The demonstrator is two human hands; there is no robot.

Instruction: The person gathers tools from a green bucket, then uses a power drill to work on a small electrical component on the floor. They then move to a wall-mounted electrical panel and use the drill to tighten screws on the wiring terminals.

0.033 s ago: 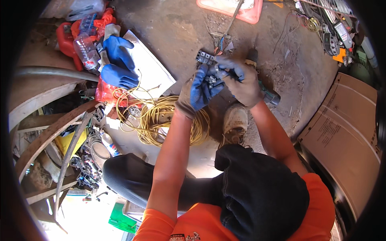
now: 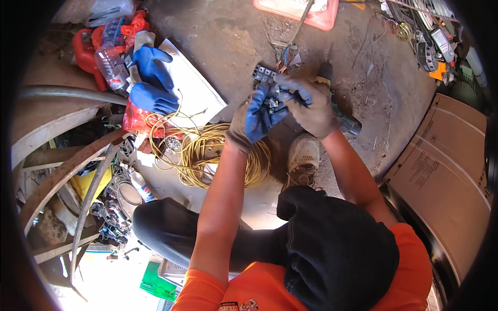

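My left hand (image 2: pixel 251 118), in a grey glove with a blue palm, is closed around a dark terminal block (image 2: pixel 265 73) whose square metal contacts face up. Small shiny metal pieces (image 2: pixel 271 103) show at its fingers; whether they belong to the block is unclear. Close beside it, my gloved right hand (image 2: pixel 314 108) has its thumb and fingers pinched together over the block. Whatever is in that pinch is too small to make out. Just beyond the block ends a grey cable (image 2: pixel 301 28) with bare-tipped coloured wires (image 2: pixel 283 58). A power drill (image 2: pixel 348 122) lies behind my right hand.
Left of my forearm lies a coil of yellow wire (image 2: pixel 223 173). Blue work gloves (image 2: pixel 153 78) rest on a white sheet (image 2: pixel 192 85) beside plastic bottles (image 2: pixel 110 65). A large cardboard box (image 2: pixel 441 171) stands at right, a pink tray (image 2: pixel 324 18) at the far side.
My right fingertips have shifted slightly left over the terminal block. The left hand stays where it was.
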